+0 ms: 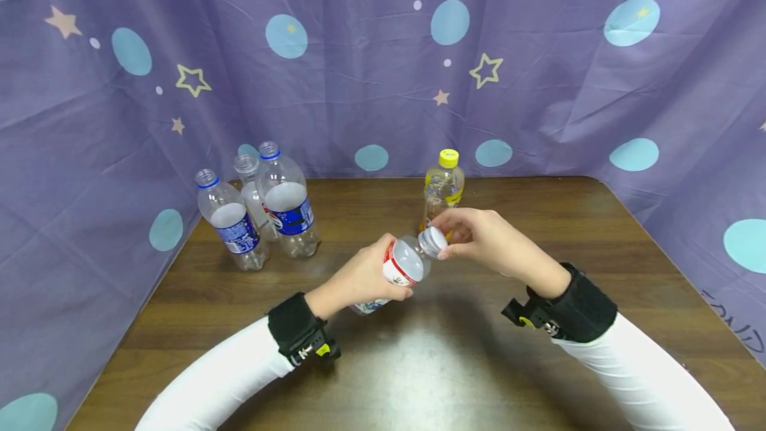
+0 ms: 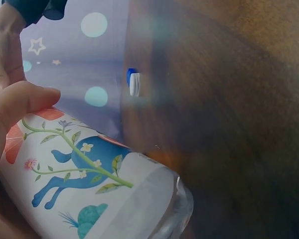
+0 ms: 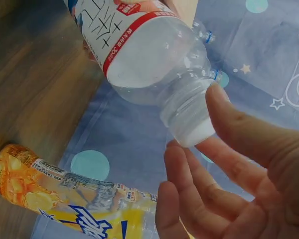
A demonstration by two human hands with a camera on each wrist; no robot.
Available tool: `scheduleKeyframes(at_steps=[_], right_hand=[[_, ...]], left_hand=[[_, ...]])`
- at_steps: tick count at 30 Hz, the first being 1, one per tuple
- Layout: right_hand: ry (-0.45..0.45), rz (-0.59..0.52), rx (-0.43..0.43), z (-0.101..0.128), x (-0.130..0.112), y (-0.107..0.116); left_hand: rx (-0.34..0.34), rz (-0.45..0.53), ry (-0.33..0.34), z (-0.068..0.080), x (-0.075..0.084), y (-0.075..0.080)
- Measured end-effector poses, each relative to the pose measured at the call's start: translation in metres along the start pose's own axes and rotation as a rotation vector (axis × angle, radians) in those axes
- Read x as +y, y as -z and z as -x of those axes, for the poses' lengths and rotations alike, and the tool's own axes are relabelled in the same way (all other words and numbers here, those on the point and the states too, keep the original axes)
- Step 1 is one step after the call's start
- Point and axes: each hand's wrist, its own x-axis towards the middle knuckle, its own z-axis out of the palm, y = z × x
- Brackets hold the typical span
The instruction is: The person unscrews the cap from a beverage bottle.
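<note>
Backdrop and table: purple curtain (image 1: 371, 85) with stars and blue dots, behind a brown wooden table (image 1: 179, 304).
Right fingertips: the right hand (image 1: 487, 241) pinches the white cap (image 1: 435, 239), thumb on one side and fingers on the other.
Left hold: the left hand (image 1: 362, 278) is wrapped round the labelled body of the clear bottle (image 1: 402, 268).
Cap work: best done, I judge, with the cap turned about the neck's own line, the left hand countering the twist.
Squeeze: should be firm but moderate, since the thin plastic probably dents.
Bottle's place: tilted above the table between the hands, neck toward the right fingers, base poking out past the left palm.
Just behind: a yellow-capped bottle (image 1: 445, 185), upright, beyond the right hand.
Farther left: three uncapped bottles (image 1: 290, 211) clustered upright.
Loose caps: one blue (image 2: 130, 75), one white (image 2: 134, 85), lying together on the table.
</note>
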Motion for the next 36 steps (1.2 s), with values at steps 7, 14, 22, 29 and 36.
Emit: scheduleKeyframes(at_steps=[7,14,22,29,36], right_hand=[[-0.016,-0.028,0.133,-0.001,-0.003,-0.007],[-0.146,0.08,0.14,-0.002,-0.005,-0.007],[-0.192,0.134,0.03,-0.002,-0.003,-0.004],[-0.015,0.049,-0.001,0.0,-0.003,0.003],[0.031,0.04,0.041,0.002,-0.002,0.005]], left_hand=[[0.003,0.011,0.0,-0.001,0.004,0.003],[0.006,0.011,-0.007,-0.001,0.011,0.005],[-0.013,0.008,-0.008,-0.001,0.01,0.003],[-0.014,-0.002,-0.002,-0.002,0.007,0.003],[-0.021,-0.006,-0.013,-0.002,0.005,0.003]])
